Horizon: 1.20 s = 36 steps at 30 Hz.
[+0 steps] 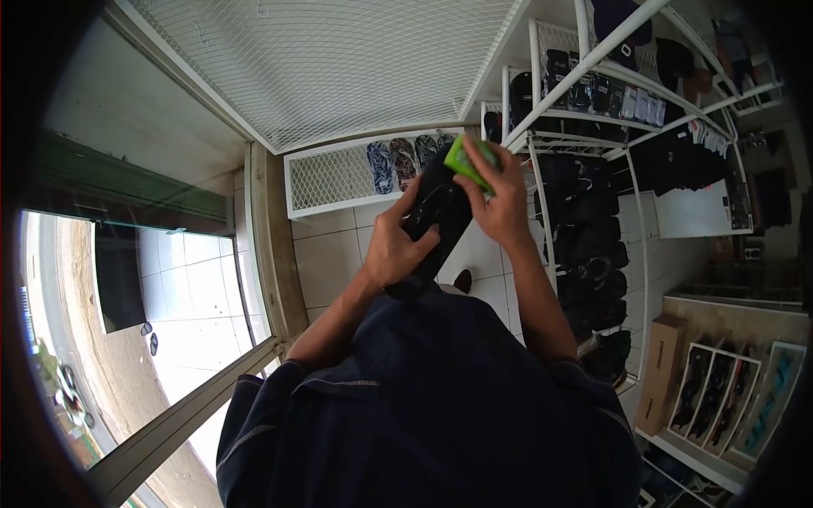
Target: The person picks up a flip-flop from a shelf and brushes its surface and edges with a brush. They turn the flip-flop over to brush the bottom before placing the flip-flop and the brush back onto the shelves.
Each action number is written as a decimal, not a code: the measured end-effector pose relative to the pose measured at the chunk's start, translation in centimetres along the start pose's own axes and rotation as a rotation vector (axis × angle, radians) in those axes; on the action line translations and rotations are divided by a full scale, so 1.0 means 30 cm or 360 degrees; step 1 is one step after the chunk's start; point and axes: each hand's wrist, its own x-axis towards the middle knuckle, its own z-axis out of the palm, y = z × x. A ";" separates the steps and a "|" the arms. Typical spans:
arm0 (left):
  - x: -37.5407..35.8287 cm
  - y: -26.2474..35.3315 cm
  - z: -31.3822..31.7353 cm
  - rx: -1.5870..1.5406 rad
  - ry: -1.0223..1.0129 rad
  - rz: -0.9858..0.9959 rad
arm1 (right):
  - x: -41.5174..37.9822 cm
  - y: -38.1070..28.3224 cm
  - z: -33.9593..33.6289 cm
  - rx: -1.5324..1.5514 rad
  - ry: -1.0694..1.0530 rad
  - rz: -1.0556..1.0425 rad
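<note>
A black flip-flop [456, 222] with glossy straps is held slantwise in front of my chest. My left hand [396, 247] grips it around its left edge, with the thumb over the strap area. In my right hand [500, 193] is a bright green sponge [460, 161], pinched between thumb and fingers. The sponge lies against the upper end of the flip-flop, or just over it; the exact contact is hidden by the fingers. The flip-flop's lower end comes close to my dark shirt [474, 389].
A low white mesh shelf [326, 188] ahead carries several patterned flip-flops [380, 166]. White racks with black bags [587, 241] and packaged goods stand on the right. A cardboard box [660, 372] sits by sandal trays at lower right. A glass door frame [275, 254] is at left.
</note>
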 end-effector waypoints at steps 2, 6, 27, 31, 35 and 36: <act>0.002 -0.005 0.002 0.0021 -0.0038 -0.0035 | 0.013 0.034 0.004 0.0043 0.0060 0.0133; -0.007 -0.017 0.003 0.0092 -0.0016 -0.0023 | -0.008 -0.089 -0.012 -0.0053 -0.0273 -0.0323; -0.014 -0.056 0.036 0.0094 -0.0072 0.0006 | -0.069 0.040 0.002 0.0094 0.0240 0.0400; -0.010 -0.047 0.032 0.0136 -0.0098 -0.0002 | -0.083 -0.064 -0.029 -0.0127 -0.0172 -0.0243; -0.015 -0.023 0.041 0.0210 -0.0130 0.0037 | -0.075 0.093 -0.010 0.0008 0.0132 0.0414; -0.009 -0.009 0.040 0.0273 -0.0146 0.0026 | -0.078 0.064 -0.012 0.0008 0.0136 0.0407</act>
